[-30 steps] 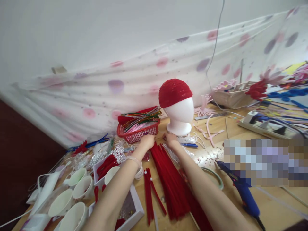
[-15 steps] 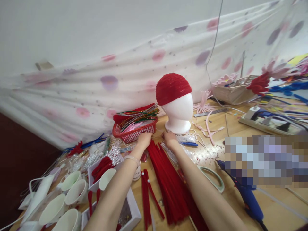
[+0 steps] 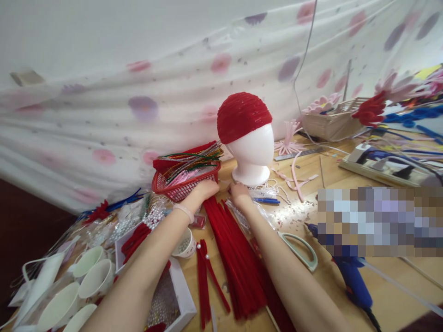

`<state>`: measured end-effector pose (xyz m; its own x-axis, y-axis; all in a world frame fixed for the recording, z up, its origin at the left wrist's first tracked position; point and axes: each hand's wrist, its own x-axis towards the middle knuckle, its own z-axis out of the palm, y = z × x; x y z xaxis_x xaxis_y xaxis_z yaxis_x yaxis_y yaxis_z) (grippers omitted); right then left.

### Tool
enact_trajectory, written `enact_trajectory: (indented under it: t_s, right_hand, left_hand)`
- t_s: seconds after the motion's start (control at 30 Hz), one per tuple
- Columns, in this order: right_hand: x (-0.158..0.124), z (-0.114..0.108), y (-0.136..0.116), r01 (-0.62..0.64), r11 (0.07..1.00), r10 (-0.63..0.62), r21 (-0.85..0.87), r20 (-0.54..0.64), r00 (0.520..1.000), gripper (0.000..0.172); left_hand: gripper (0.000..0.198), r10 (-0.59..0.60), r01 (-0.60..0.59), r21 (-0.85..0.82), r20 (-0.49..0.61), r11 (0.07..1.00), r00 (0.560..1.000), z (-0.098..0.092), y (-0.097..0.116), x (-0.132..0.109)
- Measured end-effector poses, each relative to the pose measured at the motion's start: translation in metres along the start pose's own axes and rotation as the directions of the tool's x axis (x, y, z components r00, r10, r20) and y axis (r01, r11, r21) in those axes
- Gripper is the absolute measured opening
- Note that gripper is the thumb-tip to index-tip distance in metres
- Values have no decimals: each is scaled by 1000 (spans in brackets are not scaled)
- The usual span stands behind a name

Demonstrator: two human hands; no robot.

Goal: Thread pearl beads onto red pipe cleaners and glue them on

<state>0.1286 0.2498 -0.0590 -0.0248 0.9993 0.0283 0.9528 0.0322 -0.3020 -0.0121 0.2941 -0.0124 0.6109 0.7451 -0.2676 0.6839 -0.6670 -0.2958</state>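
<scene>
Pale cups (image 3: 58, 304): standing in a loose group at the near left edge.
White tray (image 3: 187, 295): holding loose beads, partly hiding under the left forearm.
Red lattice basket (image 3: 176, 191): overflowing with red, green and metallic stems, sitting just beyond the left hand.
Bead cup (image 3: 185, 244): standing between the left forearm and the pearl-tipped stems, beads showing inside.
Pearl-tipped red stems (image 3: 203, 286): lying on the wood, splaying apart at the near end, a white pearl near the far end of each.
Left hand (image 3: 207, 188): resting at the far end of the red bundle, fingers turning out of sight; grip on anything, cannot tell.
Red chenille-stem bundle (image 3: 238, 272): lying lengthwise between the forearms, fanning towards the wearer.
Step at the bundle: seemingly, both hands are doing close fingertip work at its far end; contact too small to confirm.
Next move: probably calling for steady, paired fingertips and stems lying in line.
Right hand (image 3: 238, 194): bending into a loose fist near the left; whether it is pinching something, cannot tell.
White mannequin head (image 3: 254, 150): standing behind the right hand, wearing a red ridged cap (image 3: 244, 117).
Pale green loop handle (image 3: 312, 264): lying right of the right forearm.
Blue glue gun (image 3: 356, 281): lying farther right, cord trailing towards the near edge.
</scene>
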Motion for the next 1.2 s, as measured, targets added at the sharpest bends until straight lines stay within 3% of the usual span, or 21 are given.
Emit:
enact_trajectory:
  t_s: [0.2,0.3,0.4,0.53,0.67,0.77,0.87,0.9,0.97,1.07,1.13,1.2]
  right_hand:
    - [-4,1,1,108,987,-99,117,-85,991,31]
    - [-7,-2,-1,207,958,-179,198,-151,972,31]
    - [-7,-10,-7,311,907,-248,284,-237,939,30]
    - [-4,-31,-29,435,815,-279,384,-398,874,28]
    - [-15,-67,-64,542,723,-260,428,-558,788,27]
    - [-51,-96,-85,615,658,-285,435,-612,738,21]
    - [-111,-110,-94,663,606,-342,438,-610,715,8]
    - [-134,-110,-95,670,595,-355,444,-603,714,6]
    - [-181,-103,-95,670,575,-376,470,-575,726,10]
    - [-243,-83,-98,641,536,-368,549,-531,763,12]
    - [-273,-69,-103,612,504,-328,610,-521,788,16]
    - [-291,-60,-110,600,520,-308,608,-521,796,14]
  left_hand:
    - [36,15,-20,-128,-33,992,999,-8,3,-4]
    - [36,-11,-14,-280,-89,960,996,-19,2,-16]
    - [35,-97,13,-492,-147,871,984,-38,-7,-37]
    - [34,-316,1,-809,-229,588,921,-70,-30,-83]
    - [36,-546,-136,-984,-177,115,819,-87,-43,-147]
    - [31,-630,-278,-933,-77,-227,773,-79,-28,-196]
    - [8,-652,-394,-786,15,-476,758,-60,9,-237]
    - [18,-643,-418,-730,38,-541,765,-54,24,-248]
    - [30,-599,-436,-626,62,-646,798,-41,54,-270]
    - [19,-487,-392,-521,53,-758,872,-22,89,-296]
    - [7,-446,-384,-473,23,-793,895,-10,102,-307]
    - [24,-433,-393,-444,-12,-805,901,2,108,-314]
